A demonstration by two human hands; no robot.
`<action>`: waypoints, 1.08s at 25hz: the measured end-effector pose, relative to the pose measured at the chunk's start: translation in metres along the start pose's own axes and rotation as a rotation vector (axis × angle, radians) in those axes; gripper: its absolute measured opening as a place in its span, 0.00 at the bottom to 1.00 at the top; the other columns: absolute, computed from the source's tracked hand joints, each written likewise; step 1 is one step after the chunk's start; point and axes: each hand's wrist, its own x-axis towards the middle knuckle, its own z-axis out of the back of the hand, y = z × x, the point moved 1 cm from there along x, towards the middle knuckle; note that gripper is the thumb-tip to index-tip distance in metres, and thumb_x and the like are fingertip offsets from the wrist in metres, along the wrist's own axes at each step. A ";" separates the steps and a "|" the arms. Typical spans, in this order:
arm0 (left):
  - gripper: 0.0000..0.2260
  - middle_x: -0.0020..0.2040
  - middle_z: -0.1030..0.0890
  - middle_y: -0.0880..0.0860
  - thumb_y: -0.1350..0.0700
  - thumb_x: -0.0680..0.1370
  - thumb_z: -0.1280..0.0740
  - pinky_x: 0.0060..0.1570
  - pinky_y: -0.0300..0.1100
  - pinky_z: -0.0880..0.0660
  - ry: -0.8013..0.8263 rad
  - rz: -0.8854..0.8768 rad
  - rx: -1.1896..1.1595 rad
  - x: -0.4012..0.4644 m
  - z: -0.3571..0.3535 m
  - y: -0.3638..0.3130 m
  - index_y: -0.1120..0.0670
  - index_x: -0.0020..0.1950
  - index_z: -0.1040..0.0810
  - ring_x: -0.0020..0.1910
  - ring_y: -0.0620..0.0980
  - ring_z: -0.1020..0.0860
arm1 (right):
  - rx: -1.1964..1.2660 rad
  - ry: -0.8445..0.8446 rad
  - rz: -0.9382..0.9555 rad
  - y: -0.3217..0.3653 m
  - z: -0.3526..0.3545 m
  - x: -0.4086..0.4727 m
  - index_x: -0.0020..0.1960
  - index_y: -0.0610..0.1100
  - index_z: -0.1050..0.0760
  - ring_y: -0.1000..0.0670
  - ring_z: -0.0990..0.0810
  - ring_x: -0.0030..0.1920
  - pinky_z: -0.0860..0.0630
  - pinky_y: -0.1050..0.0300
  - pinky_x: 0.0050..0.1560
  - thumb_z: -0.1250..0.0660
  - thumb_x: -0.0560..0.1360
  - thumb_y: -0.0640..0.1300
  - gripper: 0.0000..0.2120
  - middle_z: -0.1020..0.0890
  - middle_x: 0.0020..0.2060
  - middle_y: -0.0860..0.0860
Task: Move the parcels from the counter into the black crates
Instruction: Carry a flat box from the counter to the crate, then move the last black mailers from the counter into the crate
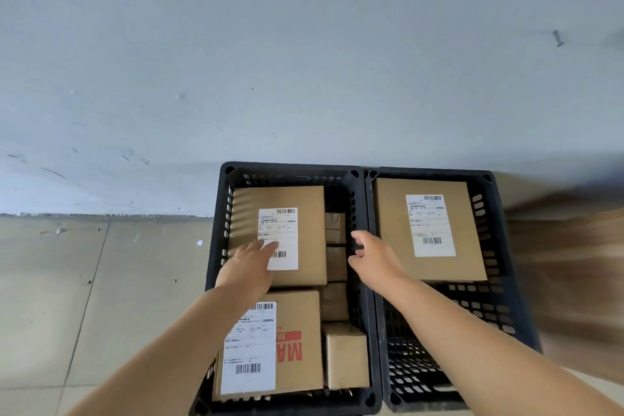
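Parcels fill the left black crate (216,267), and the left hand (250,263) lies flat and wide on the top parcel (304,206), setting it in place. The right hand (371,260) is loosely curled over the crate wall and holds nothing. Next, I think, another parcel must come for the right crate (499,280), which has room beside its one big parcel (391,230).

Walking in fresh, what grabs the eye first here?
Two black crates side by side against the wall: the left crate packed with labelled cardboard parcels, the right crate holding one large parcel at its far end. The left hand rests on the far-left parcel; the right hand hovers over the divide.
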 end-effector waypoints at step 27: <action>0.13 0.57 0.21 0.43 0.52 0.78 0.38 0.57 0.39 0.28 -0.173 -0.596 -0.226 -0.252 -0.062 -0.481 0.46 0.62 0.24 0.56 0.42 0.24 | 0.387 -0.575 -0.038 -0.320 0.251 -0.369 0.63 0.50 0.24 0.57 0.23 0.45 0.27 0.64 0.44 0.38 0.76 0.41 0.17 0.21 0.59 0.53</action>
